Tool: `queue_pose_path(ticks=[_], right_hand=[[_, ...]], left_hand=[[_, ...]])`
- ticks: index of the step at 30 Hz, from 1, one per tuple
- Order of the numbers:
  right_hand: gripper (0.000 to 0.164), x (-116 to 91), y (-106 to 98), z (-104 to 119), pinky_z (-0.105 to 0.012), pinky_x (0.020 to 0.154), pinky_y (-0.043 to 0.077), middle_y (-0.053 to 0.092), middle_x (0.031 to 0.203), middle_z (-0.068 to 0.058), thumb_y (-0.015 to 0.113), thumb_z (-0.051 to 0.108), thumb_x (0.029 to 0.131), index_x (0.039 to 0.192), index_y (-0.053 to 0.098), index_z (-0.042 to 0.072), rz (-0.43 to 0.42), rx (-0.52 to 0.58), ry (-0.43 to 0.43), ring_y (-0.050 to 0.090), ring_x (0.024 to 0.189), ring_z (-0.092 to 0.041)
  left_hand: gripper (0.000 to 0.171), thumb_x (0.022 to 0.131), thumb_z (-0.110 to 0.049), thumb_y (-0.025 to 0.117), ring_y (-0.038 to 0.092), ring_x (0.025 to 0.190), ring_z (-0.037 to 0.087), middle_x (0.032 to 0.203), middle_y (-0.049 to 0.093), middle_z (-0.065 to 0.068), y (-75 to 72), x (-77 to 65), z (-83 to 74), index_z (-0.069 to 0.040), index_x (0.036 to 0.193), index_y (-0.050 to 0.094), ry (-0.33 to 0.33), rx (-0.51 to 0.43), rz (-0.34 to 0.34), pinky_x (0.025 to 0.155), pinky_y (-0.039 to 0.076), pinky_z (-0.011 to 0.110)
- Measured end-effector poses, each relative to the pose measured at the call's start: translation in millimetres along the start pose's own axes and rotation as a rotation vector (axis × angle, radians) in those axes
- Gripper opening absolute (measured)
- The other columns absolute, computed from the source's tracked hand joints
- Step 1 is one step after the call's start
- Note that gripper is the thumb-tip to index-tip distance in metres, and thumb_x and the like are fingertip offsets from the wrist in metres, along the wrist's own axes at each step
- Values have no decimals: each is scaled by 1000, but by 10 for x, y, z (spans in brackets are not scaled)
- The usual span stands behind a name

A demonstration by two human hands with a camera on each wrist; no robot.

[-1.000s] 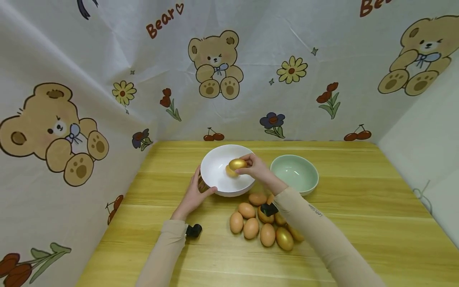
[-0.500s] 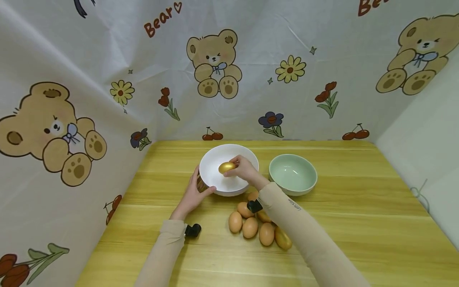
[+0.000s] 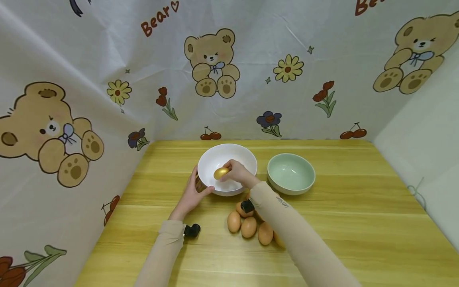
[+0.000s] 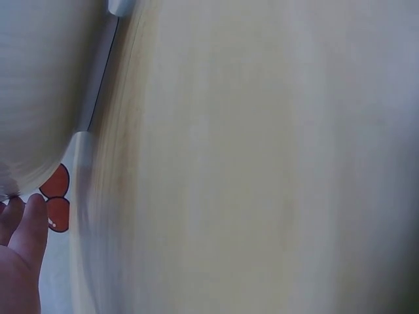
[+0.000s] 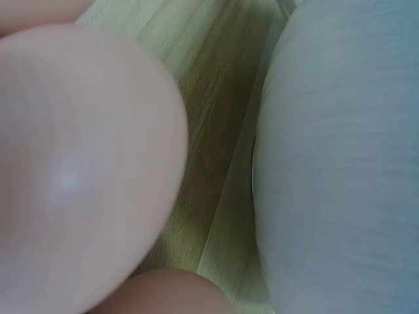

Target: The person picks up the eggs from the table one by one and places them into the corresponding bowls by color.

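Note:
In the head view a white bowl (image 3: 242,158) stands near the back of the wooden table. My left hand (image 3: 191,197) grips its left side, the thumb at the front rim and the fingers round the outer wall. Inside the bowl, low over its bottom, my right hand (image 3: 237,173) pinches a golden egg (image 3: 220,173) between thumb and fingers. Fingers of the left hand (image 4: 26,242) show at the left edge of the left wrist view. A brown egg (image 5: 85,157), seen very close, fills the left of the right wrist view.
A light green bowl (image 3: 291,174) stands right of the white one. In front of both lie several brown eggs (image 3: 248,227); a golden egg (image 3: 278,240) beside them is mostly hidden by the right sleeve (image 3: 290,223). A bear-print cloth (image 3: 244,111) hangs behind the table.
My right hand has moved left and down into the white bowl with the golden egg, and its forearm now covers more of the egg group. The left hand keeps its hold on the bowl.

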State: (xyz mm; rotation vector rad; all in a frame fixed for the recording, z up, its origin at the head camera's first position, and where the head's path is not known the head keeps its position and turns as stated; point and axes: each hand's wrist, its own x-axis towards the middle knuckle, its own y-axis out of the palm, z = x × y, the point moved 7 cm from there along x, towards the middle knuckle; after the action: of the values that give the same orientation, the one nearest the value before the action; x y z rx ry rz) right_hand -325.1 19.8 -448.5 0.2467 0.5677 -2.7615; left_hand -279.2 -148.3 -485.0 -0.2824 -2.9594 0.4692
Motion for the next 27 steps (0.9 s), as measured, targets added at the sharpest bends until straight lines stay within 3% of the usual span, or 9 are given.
queue_pose_path(ticks=[3, 11, 27], right_hand=[[46, 5, 25, -12, -30, 86, 45, 54, 101, -10, 79, 0, 70, 108, 53, -1, 22, -35, 18, 50, 92, -23], [50, 14, 74, -65, -28, 82, 48, 53, 102, -9, 81, 1, 68, 108, 51, 0, 76, -92, 65, 51, 92, -22], [47, 23, 101, -91, -25, 74, 44, 54, 95, -6, 84, 1, 61, 97, 53, 5, 72, -261, 47, 49, 87, -20]], left_hand=[[100, 82, -30, 71, 19, 135, 32, 150, 3, 15, -5, -4, -21, -25, 149, -3, 1, -14, 18, 107, 27, 40], [101, 84, -25, 70, 18, 135, 33, 149, 1, 21, 1, -98, -310, -12, 149, -5, 10, -26, 58, 106, 28, 41], [101, 84, -25, 70, 17, 135, 32, 150, 1, 20, -2, -119, -336, -11, 149, -6, 12, -32, 57, 107, 27, 42]])
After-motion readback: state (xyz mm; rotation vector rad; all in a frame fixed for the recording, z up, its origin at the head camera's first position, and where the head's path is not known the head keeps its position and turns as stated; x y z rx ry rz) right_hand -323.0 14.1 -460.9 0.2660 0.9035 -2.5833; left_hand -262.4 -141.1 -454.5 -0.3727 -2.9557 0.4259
